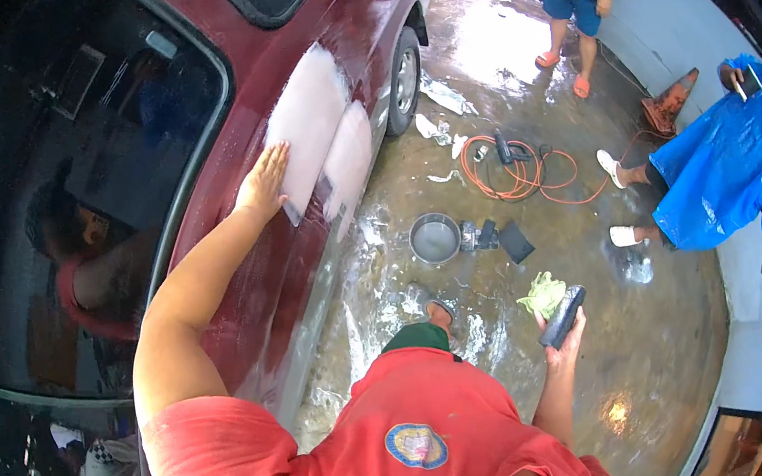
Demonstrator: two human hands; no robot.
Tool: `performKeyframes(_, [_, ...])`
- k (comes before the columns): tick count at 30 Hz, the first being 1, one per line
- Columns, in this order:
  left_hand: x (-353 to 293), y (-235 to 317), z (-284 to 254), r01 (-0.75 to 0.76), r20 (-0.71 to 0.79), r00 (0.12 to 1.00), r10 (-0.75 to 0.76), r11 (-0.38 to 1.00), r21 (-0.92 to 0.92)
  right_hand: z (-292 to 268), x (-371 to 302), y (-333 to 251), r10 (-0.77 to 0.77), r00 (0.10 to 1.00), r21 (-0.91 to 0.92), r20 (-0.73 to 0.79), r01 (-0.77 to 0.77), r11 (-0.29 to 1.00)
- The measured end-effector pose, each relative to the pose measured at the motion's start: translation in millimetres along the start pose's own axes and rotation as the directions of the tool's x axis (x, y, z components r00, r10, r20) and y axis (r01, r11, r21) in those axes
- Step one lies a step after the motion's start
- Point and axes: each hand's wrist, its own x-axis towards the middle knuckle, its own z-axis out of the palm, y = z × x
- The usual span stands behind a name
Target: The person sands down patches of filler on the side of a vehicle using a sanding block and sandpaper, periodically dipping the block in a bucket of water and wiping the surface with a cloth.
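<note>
My left hand (266, 181) lies flat, fingers stretched out, at the lower left edge of a whitish sanded-looking patch (312, 112) on the side of a dark red vehicle (239, 146). A second, smaller pale patch (348, 156) sits beside it, closer to the sill. Out to the right, away from the bodywork, my right hand (566, 348) grips a dark grey sanding block (564, 316). A crumpled pale green cloth (543, 295) is against the block in the same hand; how the fingers hold it is partly hidden.
On the wet floor stand a grey bucket (435, 239) and dark sheets (516, 241). Beyond lie an orange cord (482, 184) and a dark power tool (510, 150). A person in a blue plastic cover (727, 163) is at right, another in shorts (574, 5) farther back, near an orange cone (671, 101).
</note>
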Motion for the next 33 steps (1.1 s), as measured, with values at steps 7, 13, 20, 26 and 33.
performKeyframes(7, [-63.9,33.5,-35.4,0.05,0.173,0.985,-0.004,0.963,-0.265,31.4,18.4,8.1,0.089,0.996,-0.071,-0.001,-0.088,0.994])
performKeyframes(13, [-32.6,122.2,-96.2,0.094,0.095,0.996,0.004,0.014,-0.995,126.8,42.5,65.8,0.323,0.903,-0.269,0.282,-0.249,0.93])
performKeyframes(20, [-9.9,235.2,-155.0,0.02,0.264,0.964,0.019,-1.0,0.001,198.7,55.0,159.4,0.522,0.8,-0.576,0.295,-0.287,0.766])
performKeyframes(26, [22.7,283.7,-64.6,0.082,0.419,0.866,0.273,-0.904,0.419,195.7,90.2,205.2,0.741,0.648,-0.581,0.177,-0.539,0.61])
performKeyframes(33, [108.0,357.3,5.7,0.331,0.356,0.789,0.5,-0.835,0.44,100.3,181.7,187.5,0.592,0.797,-0.615,-0.115,-0.525,0.588])
